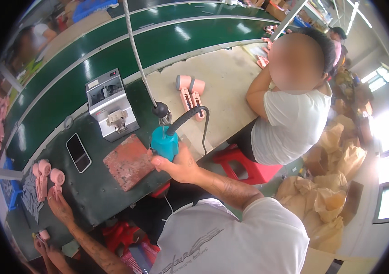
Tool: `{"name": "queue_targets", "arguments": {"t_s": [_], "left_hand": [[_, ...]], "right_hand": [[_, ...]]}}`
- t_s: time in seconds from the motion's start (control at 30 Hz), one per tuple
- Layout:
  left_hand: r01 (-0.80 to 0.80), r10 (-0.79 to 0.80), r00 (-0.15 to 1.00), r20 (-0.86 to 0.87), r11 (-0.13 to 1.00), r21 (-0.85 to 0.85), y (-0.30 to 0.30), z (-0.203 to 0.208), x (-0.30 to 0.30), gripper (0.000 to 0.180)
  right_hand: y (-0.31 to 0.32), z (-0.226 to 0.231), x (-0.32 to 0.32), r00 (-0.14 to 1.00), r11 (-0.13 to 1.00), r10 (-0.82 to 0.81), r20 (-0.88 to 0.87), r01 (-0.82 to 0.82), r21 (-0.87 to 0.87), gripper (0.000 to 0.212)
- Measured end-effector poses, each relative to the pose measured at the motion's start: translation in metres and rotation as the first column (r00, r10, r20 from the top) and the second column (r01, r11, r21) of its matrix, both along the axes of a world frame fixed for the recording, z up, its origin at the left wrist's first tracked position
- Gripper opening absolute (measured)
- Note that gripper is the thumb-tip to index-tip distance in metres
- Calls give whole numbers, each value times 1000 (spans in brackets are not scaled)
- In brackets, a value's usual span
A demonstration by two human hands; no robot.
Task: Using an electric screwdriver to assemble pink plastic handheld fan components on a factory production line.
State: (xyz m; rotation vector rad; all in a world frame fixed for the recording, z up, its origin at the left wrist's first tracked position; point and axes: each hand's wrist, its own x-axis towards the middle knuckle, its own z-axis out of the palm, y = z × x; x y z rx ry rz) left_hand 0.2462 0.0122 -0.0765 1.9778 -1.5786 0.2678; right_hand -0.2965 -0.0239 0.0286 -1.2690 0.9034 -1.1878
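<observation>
My right hand [183,166] is wrapped round a teal electric screwdriver [164,143], which hangs from a coiled-wrapped cable and a hook below a black ball [160,109]. It is held above the bench, beside a worn reddish block [129,162]. Over at the left, my left hand [61,206] has its fingers closed about the handle of a pink hair dryer [57,177]. Two more pink hair dryers [42,171] lie right beside it, next to a pile of grey strip-like parts [31,198]. The screwdriver's tip is hidden by my hand.
A metal screw feeder [112,107] and a phone [79,153] sit on the dark bench mat. Pink hair dryers [191,86] lie farther right. A co-worker [290,114] sits at right; another person's hands [44,249] hold a part at lower left. A green conveyor [176,39] runs behind.
</observation>
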Motion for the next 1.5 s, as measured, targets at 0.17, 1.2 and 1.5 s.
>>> {"name": "queue_targets", "arguments": {"t_s": [0.17, 1.2, 1.5], "left_hand": [[-285, 279, 858, 432, 957, -52, -10, 29, -39, 34], [624, -410, 697, -588, 751, 217, -216, 45, -510, 66], [578, -456, 702, -547, 814, 62, -208, 38, -496, 33]], "right_hand": [[1, 1, -2, 1000, 1000, -13, -19, 13, 8, 34], [28, 0, -40, 996, 999, -31, -85, 28, -33, 61], [22, 3, -52, 988, 995, -98, -117, 98, -10, 62]]}}
